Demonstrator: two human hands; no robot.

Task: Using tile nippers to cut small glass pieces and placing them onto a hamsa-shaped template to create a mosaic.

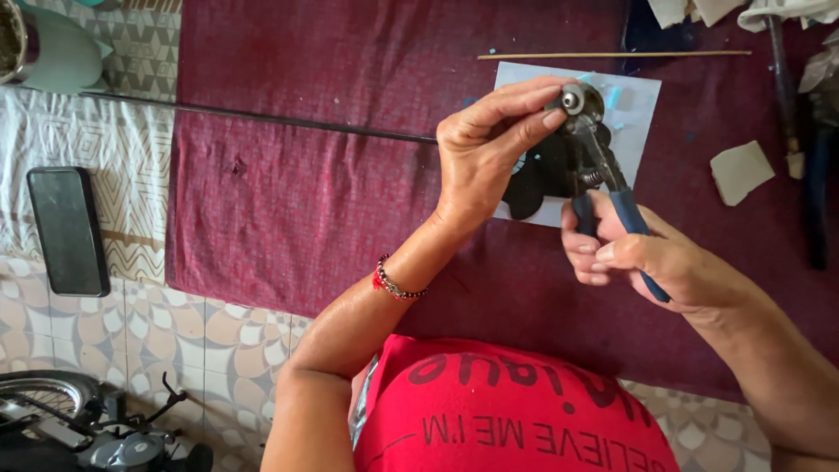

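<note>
1. Left hand point(485, 144) pinches a small round metal part point(579, 99) between thumb and fingertips.
2. Right hand point(651, 258) is closed round blue-handled pliers point(612, 179), whose nose meets the metal part just above that hand.
3. Dark flat piece point(542, 188) on a pale sheet point(634, 109) lies under both hands (maroon cloth point(288, 175) beneath).
4. Phone point(67, 229) lies far left of the left hand.

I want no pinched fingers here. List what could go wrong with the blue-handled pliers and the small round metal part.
1. The left hand pinches the small round metal part right at the nose of the blue-handled pliers; a slip could nip its fingertips.
2. The part is held in the air over the maroon cloth; if it pops free it may roll away.
3. The right hand grips the handles low, so the tool could twist.
</note>
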